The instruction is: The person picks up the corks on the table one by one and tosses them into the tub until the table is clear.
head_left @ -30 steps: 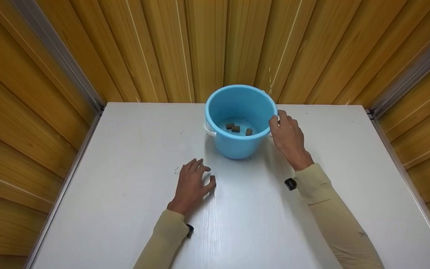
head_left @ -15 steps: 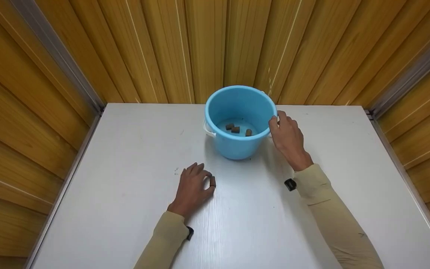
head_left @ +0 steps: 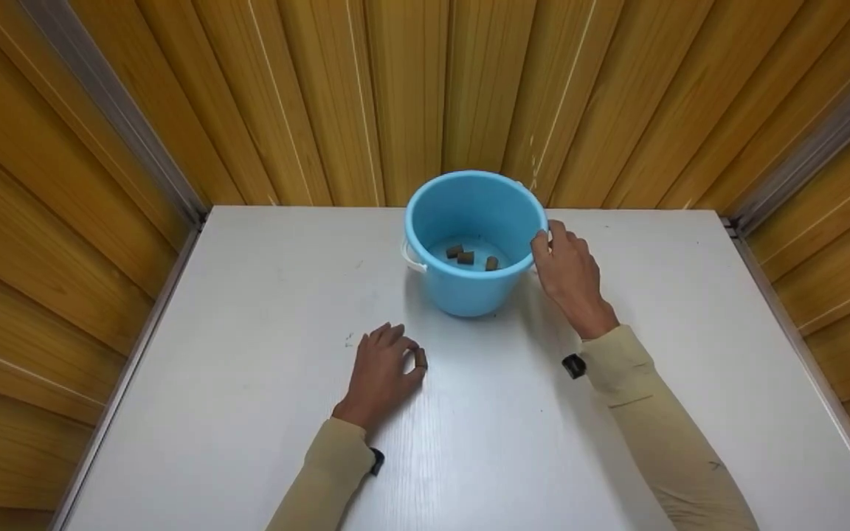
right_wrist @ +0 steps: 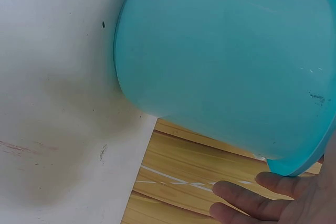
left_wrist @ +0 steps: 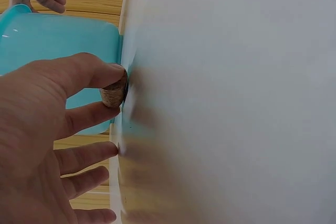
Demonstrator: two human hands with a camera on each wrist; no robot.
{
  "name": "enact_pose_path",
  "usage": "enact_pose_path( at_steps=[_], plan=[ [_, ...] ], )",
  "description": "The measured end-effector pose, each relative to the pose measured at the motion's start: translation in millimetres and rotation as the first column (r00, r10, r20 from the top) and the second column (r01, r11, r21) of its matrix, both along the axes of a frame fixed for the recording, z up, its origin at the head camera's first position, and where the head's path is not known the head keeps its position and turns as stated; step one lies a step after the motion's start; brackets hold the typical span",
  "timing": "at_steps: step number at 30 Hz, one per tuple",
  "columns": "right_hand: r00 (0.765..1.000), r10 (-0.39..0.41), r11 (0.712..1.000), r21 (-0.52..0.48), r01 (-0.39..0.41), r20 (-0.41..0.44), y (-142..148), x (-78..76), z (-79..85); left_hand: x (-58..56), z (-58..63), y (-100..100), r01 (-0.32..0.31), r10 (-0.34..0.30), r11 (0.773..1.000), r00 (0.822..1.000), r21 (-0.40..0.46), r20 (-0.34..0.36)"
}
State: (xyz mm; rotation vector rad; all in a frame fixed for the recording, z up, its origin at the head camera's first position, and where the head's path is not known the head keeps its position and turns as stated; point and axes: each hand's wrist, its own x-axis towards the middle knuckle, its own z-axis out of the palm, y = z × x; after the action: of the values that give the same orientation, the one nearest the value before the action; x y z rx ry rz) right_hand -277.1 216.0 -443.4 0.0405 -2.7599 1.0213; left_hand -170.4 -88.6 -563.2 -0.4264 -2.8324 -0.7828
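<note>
A small brown cork (left_wrist: 113, 94) stands on the white table, pinched between the thumb and index finger of my left hand (head_left: 379, 375). The other fingers of that hand are spread, as the left wrist view shows. My right hand (head_left: 569, 274) grips the rim of a light blue bucket (head_left: 469, 291) on its right side, thumb at the rim. The bucket is upright at the back of the table. Inside, on its floor, lie several similar corks (head_left: 465, 257). In the right wrist view, fingers (right_wrist: 247, 198) show beside the bucket's rim.
The white table (head_left: 248, 383) ends at a back edge close behind the bucket. Wood-look panels (head_left: 410, 96) rise behind and at both sides. A white handle (head_left: 412, 258) hangs at the bucket's left side.
My left index finger and thumb have closed around the cork on the table, from a wider spread one second ago. The right hand and the bucket stay in place.
</note>
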Motion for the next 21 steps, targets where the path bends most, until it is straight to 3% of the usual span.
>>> enact_pose_path(
  at_steps=[11, 21],
  plan=[
    [1.0, -0.006, 1.0, -0.009, 0.006, 0.019, 0, 0.0, -0.4, -2.2, 3.7, -2, 0.007, -0.005, 0.999, 0.999, 0.035, -0.047],
    [0.999, 0.006, 1.0, -0.007, -0.006, -0.049, -1, -0.4, -1.6, -7.0, 22.4, -6, 0.001, 0.001, 1.0, 0.998, 0.023, -0.07]
  ],
)
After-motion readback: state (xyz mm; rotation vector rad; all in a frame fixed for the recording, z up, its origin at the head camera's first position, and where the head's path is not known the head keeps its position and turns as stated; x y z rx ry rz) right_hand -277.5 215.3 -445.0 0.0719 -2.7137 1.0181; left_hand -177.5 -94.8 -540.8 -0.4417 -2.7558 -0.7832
